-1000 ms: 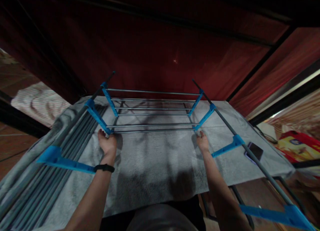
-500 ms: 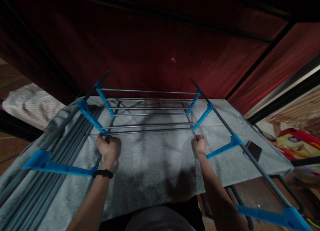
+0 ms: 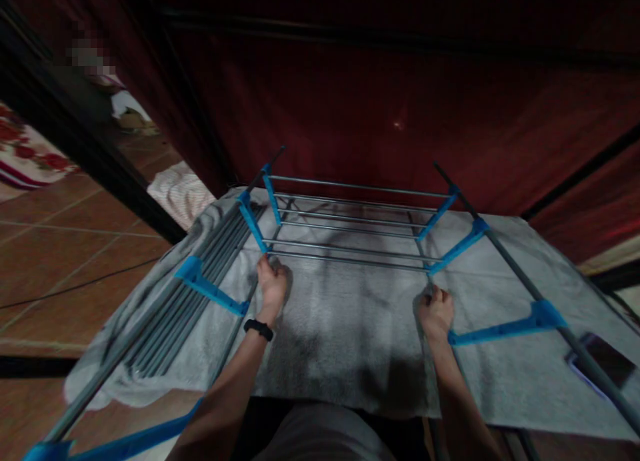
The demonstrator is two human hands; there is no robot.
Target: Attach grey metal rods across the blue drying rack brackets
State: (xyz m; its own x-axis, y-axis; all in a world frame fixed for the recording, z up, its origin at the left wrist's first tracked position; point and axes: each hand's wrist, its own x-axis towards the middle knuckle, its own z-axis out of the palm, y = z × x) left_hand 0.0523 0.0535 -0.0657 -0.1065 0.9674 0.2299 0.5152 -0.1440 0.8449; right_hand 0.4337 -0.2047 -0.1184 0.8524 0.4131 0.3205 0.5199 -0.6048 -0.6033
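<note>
A rack of grey metal tubes (image 3: 350,248) and blue plastic brackets (image 3: 253,222) lies on its side on a grey cloth. Thin crossbars join its two sides at the far end. My left hand (image 3: 273,284), with a black wristband, is closed around the lower left pole, just below a blue bracket. On the other side my right hand (image 3: 437,311) grips the lower right pole, between two blue brackets (image 3: 505,331). Both hands' fingertips are partly hidden around the poles.
Several loose grey tubes (image 3: 200,294) lie bundled at the left on the grey cloth (image 3: 345,328). A phone (image 3: 603,361) rests at the right under a rack pole. A dark red panel (image 3: 340,108) stands behind. Striped cloth (image 3: 180,191) lies on the tiled floor at the left.
The view has swung to the left, so the rack and both hands appear further right and more floor shows. Both hands keep their grip on the poles.
</note>
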